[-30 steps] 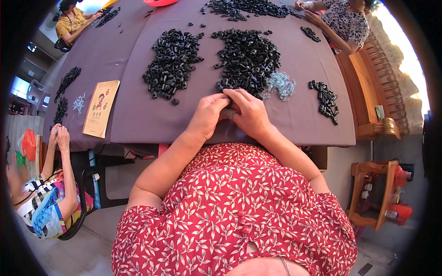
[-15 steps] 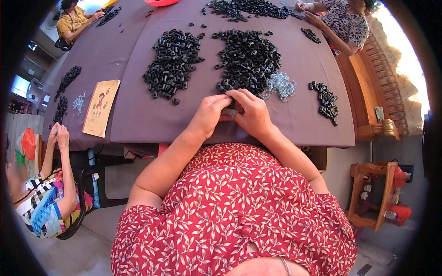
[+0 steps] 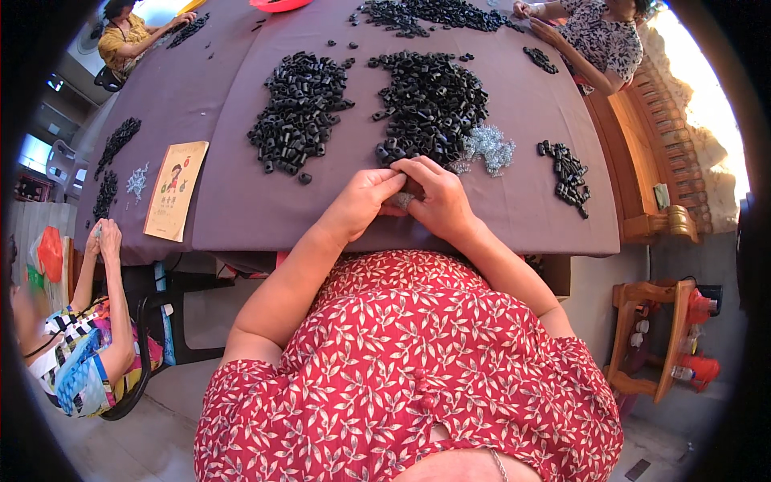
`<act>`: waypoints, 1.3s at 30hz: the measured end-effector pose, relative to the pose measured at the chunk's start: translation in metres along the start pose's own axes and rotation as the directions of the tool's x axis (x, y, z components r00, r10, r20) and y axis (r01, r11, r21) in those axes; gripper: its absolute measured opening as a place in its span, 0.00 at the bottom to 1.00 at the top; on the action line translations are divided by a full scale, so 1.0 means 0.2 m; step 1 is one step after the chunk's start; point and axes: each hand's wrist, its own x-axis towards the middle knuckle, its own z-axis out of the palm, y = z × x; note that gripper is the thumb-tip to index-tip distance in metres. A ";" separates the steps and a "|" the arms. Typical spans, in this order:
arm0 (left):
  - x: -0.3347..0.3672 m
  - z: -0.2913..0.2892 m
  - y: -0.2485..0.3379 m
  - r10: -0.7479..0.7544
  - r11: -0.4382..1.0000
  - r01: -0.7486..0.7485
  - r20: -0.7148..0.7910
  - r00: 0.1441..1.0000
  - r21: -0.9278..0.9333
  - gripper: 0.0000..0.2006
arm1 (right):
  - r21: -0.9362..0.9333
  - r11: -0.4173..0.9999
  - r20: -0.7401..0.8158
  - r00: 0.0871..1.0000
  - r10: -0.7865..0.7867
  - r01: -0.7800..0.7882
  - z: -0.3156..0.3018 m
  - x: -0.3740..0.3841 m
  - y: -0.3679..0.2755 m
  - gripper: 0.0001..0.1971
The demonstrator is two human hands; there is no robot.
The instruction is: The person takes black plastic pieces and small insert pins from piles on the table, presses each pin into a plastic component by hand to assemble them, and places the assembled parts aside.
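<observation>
My left hand (image 3: 361, 202) and my right hand (image 3: 442, 199) meet near the table's front edge, fingertips pinched together. What the fingertips grip is mostly hidden. Between the hands shows a little cluster of greyish, clear bits (image 3: 403, 198), against the fingers of my right hand. Just beyond my fingers lies a big heap of small black plastic pieces (image 3: 434, 104). A small pile of clear pieces (image 3: 488, 149) touches that heap's right side. To the left spreads a second heap of black pieces (image 3: 297, 108).
A thin booklet (image 3: 175, 193) lies at left on the brown tablecloth (image 3: 229, 169). More black pieces (image 3: 566, 178) are at right. Co-workers' hands (image 3: 104, 237) are busy at the left edge, with others at the far corners. A red basin (image 3: 281, 4) stands at the back.
My hands stay in almost the same place, with only a slight shift of the fingers. The heaps look the same.
</observation>
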 end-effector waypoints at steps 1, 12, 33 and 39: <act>0.00 0.00 0.00 0.000 1.000 0.001 0.017 1.000 -0.025 0.15 | 0.022 0.999 0.013 1.000 0.026 -0.026 0.00 0.00 0.00 0.24; -0.01 0.03 0.01 0.025 1.000 -0.025 -0.047 0.999 0.007 0.15 | 0.038 0.999 0.010 1.000 0.023 -0.023 0.01 -0.01 -0.01 0.23; -0.01 -0.01 0.00 -0.022 0.999 0.022 -0.006 1.000 0.031 0.17 | 0.039 0.999 0.014 1.000 -0.018 0.017 0.01 0.00 0.02 0.23; 0.00 0.02 -0.01 0.035 0.999 -0.035 -0.035 0.999 -0.002 0.16 | 0.115 0.981 0.036 0.987 0.154 -0.157 0.02 -0.01 0.02 0.24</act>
